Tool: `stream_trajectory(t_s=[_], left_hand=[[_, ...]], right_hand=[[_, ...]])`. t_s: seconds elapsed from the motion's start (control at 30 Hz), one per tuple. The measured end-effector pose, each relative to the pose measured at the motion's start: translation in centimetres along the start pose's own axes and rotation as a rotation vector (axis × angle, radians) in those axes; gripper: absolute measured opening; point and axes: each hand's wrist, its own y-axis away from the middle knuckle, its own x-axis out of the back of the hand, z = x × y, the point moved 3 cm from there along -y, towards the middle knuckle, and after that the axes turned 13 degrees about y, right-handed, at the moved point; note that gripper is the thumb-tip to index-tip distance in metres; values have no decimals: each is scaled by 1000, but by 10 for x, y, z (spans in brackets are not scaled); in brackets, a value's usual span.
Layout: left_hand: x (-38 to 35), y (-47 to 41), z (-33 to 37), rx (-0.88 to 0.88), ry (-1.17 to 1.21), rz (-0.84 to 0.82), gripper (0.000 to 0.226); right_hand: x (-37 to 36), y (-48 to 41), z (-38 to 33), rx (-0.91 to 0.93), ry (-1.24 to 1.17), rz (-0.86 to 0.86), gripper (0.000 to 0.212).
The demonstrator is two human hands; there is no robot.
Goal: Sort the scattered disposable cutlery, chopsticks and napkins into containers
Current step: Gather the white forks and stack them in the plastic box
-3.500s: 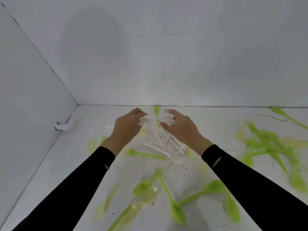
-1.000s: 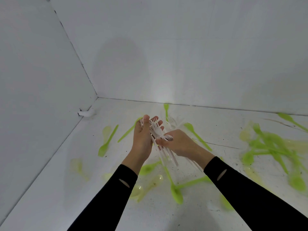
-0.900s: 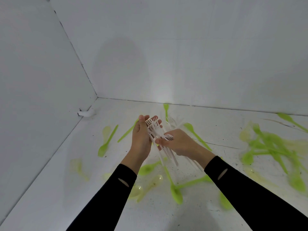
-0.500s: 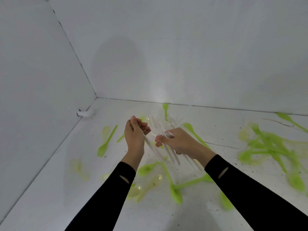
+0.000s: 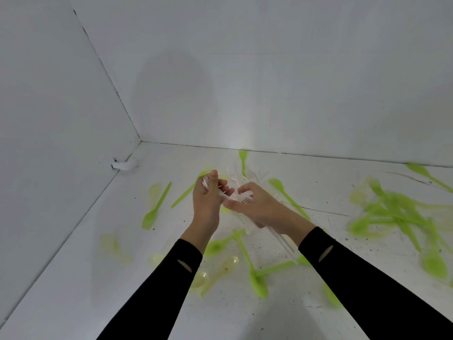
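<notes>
My right hand (image 5: 257, 207) grips a bundle of white plastic forks (image 5: 246, 200), tines up near my fingers and handles sticking out below my wrist. My left hand (image 5: 207, 202) is just left of it, fingers curled round one white fork (image 5: 221, 193) whose other end reaches into the bundle. Both hands hover above the white floor (image 5: 122, 278). A few more white forks (image 5: 235, 175) lie on the floor behind my hands.
Green plastic spoons lie scattered: one at the left (image 5: 154, 209), several below my hands (image 5: 255, 276), a heap at the right (image 5: 397, 217). Pale yellow spoons (image 5: 220, 271) lie near my left sleeve. White walls close off the left and back. No container is in view.
Earlier both hands gathered white forks off the floor. They have lifted the bundle; in the last second my left hand slid left and curled round a single fork.
</notes>
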Motion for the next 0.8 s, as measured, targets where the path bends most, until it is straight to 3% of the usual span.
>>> stream_trajectory(t_s=[0.17, 0.27, 0.33, 0.43, 0.6, 0.8], left_hand=[[8, -6, 5, 10, 20, 75, 22], [1, 1, 0, 173, -65, -85, 40], [-5, 9, -7, 271, -123, -210, 45], [-6, 14, -12, 275, -234, -292, 33], [-10, 21, -14, 336, -203, -453, 41], [-3, 18, -22, 325, -74, -325, 30]], right_hand=[[3, -5, 4, -140, -269, 31, 36], [4, -4, 5, -195, -500, 12, 28], [3, -3, 2, -186, -603, -16, 34], [0, -2, -1, -170, -520, -15, 28], [-6, -4, 5, -74, -323, -26, 12], [-9, -11, 18, -3, -262, 311, 23]])
